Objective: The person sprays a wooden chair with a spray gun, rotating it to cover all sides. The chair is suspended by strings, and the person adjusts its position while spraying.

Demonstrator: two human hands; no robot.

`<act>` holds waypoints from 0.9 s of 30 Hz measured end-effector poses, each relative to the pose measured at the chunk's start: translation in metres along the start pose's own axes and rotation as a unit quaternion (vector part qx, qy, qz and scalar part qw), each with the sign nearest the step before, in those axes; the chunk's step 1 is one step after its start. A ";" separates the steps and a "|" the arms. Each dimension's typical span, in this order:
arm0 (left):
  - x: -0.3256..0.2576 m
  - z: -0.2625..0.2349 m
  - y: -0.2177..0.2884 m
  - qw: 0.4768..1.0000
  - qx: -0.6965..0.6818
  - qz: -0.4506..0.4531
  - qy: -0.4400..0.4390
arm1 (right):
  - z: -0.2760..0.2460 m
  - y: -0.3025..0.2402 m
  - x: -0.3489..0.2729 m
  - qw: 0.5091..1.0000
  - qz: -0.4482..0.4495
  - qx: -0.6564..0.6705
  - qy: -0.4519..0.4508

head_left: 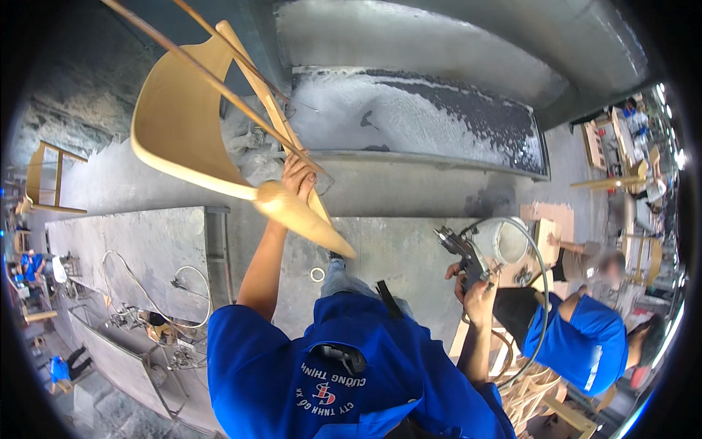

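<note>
A pale wooden chair (175, 110) with a broad curved panel and a tapered leg is held up at the upper left. My left hand (297, 175) is closed around one of its slim rails. A thin brown rod (197, 62) runs diagonally past the chair and ends in a bent tip beside these fingers. On the right, my right hand (477, 298) grips a spray gun (468, 254), its nozzle pointing up and left, away from me. A grey hose (542, 282) loops around beside the gun.
Ahead stands a metal booth with a trough (417, 164) holding foamy dark water. A white bucket (504, 240) is just beyond the spray gun. To the left are a grey table (139, 241) and coiled hoses. Co-workers (585, 344) stand close on the right, near stacked wooden parts.
</note>
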State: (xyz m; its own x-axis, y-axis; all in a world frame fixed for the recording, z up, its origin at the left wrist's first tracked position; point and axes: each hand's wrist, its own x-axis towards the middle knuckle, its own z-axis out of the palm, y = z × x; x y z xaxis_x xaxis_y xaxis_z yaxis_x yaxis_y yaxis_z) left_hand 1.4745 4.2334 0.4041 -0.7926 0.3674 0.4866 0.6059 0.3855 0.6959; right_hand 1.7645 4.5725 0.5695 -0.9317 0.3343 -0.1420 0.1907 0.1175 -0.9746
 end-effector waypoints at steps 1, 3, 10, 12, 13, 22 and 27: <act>-0.006 0.005 0.020 0.999 -0.040 0.006 -0.003 | -0.009 0.006 -0.011 1.000 0.006 0.007 0.005; -0.021 0.018 0.060 0.993 -0.114 0.011 -0.018 | -0.032 0.023 -0.030 1.000 -0.003 0.023 -0.003; -0.059 0.045 0.185 0.977 -0.211 -0.031 -0.005 | -0.119 0.093 -0.122 0.999 0.003 0.054 0.000; -0.064 0.054 0.211 0.964 -0.266 0.000 0.012 | -0.138 0.107 -0.140 0.998 -0.012 0.064 0.002; -0.066 0.058 0.221 0.951 -0.309 0.016 0.021 | -0.145 0.111 -0.147 0.997 -0.024 0.068 0.010; -0.064 0.051 0.258 0.914 -0.273 0.300 0.030 | -0.176 0.149 -0.190 0.994 -0.038 0.102 0.003; -0.073 0.050 0.259 0.905 -0.317 0.283 0.026 | -0.197 0.168 -0.213 0.998 0.017 0.039 -0.035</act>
State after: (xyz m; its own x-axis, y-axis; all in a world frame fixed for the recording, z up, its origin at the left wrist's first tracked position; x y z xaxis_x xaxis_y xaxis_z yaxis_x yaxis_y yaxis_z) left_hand 1.6927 4.3486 0.5229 -0.3799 0.3082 0.8722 0.7673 -0.4217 0.4832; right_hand 2.0560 4.7055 0.4703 -0.9452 0.2701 -0.1836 0.1996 0.0326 -0.9793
